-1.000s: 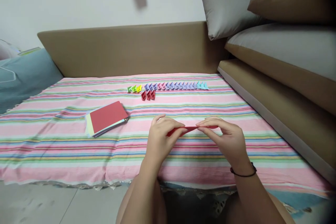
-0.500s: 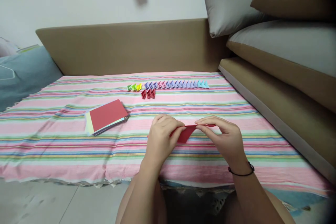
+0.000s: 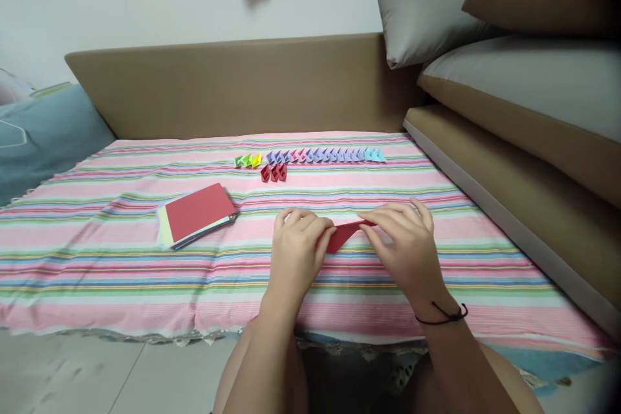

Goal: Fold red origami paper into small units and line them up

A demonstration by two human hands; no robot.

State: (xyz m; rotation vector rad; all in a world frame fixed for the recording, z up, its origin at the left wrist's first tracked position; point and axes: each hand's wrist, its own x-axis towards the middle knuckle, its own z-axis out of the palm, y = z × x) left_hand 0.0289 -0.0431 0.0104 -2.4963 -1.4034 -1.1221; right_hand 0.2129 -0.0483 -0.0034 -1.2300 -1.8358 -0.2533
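Note:
A folded piece of red paper (image 3: 342, 237) is held between both hands, above the striped cloth. My left hand (image 3: 301, 242) pinches its left end between thumb and fingers and covers part of it. At the other end, my right hand (image 3: 400, 239) grips the upper edge with thumb and index finger; a black cord circles that wrist. Beyond the hands, three small dark red folded-paper pieces (image 3: 274, 173) stand in a short row. Behind them runs a longer row of purple, pink and blue folded pieces (image 3: 325, 155), with green and yellow ones (image 3: 248, 160) to its left.
A stack of coloured paper (image 3: 201, 212), red sheet on top, lies to the left on the striped cloth (image 3: 121, 272). Grey-and-brown cushions (image 3: 524, 84) are piled along the right side. A brown backrest (image 3: 233, 90) closes off the back, and a blue pillow (image 3: 48, 136) lies far left.
My right hand has shifted slightly left and up, closer to the left hand, with its fingers more raised. Less of the red paper shows now. The rows and the stack stay put.

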